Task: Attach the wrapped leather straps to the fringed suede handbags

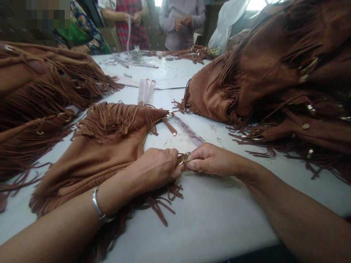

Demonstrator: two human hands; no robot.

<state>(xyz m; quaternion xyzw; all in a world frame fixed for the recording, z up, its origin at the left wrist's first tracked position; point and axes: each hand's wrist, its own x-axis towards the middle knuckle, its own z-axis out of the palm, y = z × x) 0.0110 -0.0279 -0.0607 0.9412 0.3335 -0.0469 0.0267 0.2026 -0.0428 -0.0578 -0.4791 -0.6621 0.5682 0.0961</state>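
Observation:
A brown suede bag (101,153) with fringe lies flat on the white table (219,219) in front of me. My left hand (156,168), a silver bangle on its wrist, rests on the bag's near corner with fingers closed around a gold metal ring (181,158). My right hand (211,160) pinches the same ring from the right side, thumb and fingers pressed together. A thin strap wrapped in clear plastic (189,130) runs from the ring toward the bag's far corner.
Heaps of the same fringed brown bags rise at the left (35,98) and at the right (287,80). Plastic-wrapped straps (146,91) lie mid-table. Other people (181,22) stand working at the far end, near a white plastic bag (227,25).

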